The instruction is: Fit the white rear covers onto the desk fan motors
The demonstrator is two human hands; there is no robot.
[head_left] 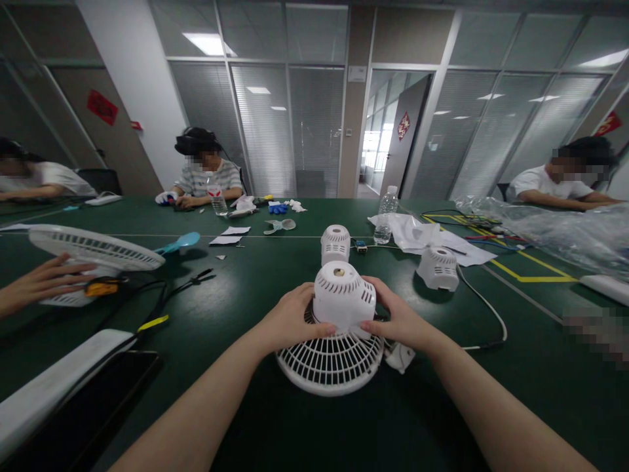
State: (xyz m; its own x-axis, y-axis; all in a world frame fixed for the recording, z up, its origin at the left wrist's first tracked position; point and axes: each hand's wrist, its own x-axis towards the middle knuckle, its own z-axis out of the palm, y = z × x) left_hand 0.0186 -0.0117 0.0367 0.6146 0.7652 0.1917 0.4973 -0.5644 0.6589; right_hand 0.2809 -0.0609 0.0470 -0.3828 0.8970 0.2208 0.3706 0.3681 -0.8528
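Note:
A white plastic motor housing point(341, 295) with vent slots sits on top of a round white fan grille point(331, 367) lying on the table in front of me. My left hand point(297, 318) grips the housing from the left, its thumb across the lower front. From the other side my right hand point(396, 318) holds the same housing, thumb at the front and fingers behind. By the grille's right edge lies a small white part point(400, 357). Just behind stands another white housing point(335, 244). What lies under the held housing is hidden.
To the right are a third housing point(438, 269) with a cable, a water bottle point(386, 216) and plastic sheeting point(555, 229). At left, another person's hand point(46, 282) touches a larger fan point(98, 248). A black phone-like slab point(93, 406) lies near. Other people sit around the table.

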